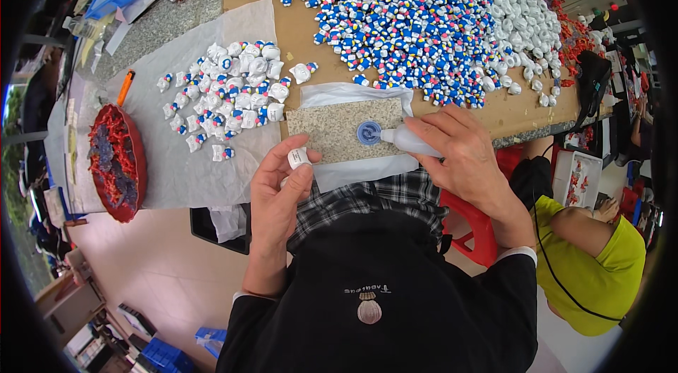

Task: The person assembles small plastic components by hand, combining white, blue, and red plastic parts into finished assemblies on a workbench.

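Pinched between the thumb and fingers of my left hand [279, 193] is a small white figurine piece [297, 158] with dark marks on its face. My right hand [462, 151] is closed round a translucent squeeze bottle [415, 141], tipped on its side. The bottle's nozzle points left and meets or hovers over the rim of a small round blue cap [368, 133]; contact is hard to tell. That cap sits on a speckled stone slab [321, 126], which lies on white sheeting [353, 174] at the table's near edge.
White and blue figurines [236, 87] lie in a group on pale sheeting at left. A large heap of small blue figures [402, 20] and white pieces [526, 20] covers the back. A red bowl [134, 193] of red parts stands left. Someone in a yellow-green shirt [600, 267] sits at right.
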Demonstrator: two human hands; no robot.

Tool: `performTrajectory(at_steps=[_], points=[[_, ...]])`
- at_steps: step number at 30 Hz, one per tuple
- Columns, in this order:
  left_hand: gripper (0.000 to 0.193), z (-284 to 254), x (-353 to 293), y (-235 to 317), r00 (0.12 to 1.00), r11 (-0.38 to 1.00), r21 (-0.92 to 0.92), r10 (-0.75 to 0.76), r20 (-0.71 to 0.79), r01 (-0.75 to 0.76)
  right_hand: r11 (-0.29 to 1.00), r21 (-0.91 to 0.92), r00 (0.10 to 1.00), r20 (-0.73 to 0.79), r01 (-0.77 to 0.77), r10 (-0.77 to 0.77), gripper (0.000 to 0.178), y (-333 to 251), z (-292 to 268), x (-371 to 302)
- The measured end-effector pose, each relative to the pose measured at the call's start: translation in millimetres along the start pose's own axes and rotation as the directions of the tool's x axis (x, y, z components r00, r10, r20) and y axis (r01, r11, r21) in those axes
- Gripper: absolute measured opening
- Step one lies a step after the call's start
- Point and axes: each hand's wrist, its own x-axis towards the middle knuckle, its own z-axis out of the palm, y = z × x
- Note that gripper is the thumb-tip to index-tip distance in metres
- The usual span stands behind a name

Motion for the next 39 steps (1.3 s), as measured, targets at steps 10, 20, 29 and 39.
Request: performTrajectory(at_steps=[10, 20, 29, 39], points=[[0.032, 8, 2, -1, 0.999, 0.997, -0.074, -0.03, -0.035, 0.027, 0.979, 0.198, 0.998, -0.043, -0.042, 0.052, 0.037, 24, 9, -11], [0.039, 7, 2, -6, 1.0, 1.0, 0.006, 0.0, 0.023, 0.0, 0.429, 0.899, 0.737, -0.227, -0.093, 0.637, 0.037, 43, 25, -58], [0.036, 20, 9, -9, 0.994, 0.997, 0.07, -0.03, 0.101, 0.023, 0.606, 0.775, 0.434, -0.491, -0.177, 0.755, 0.034, 93, 29, -72], [0.038, 40, 8, -8, 0.996, 0.995, 0.084, -0.052, 0.068, 0.046, 0.879, 0.311, 0.311, -0.848, -0.362, 0.429, 0.035, 83, 33, -77]])
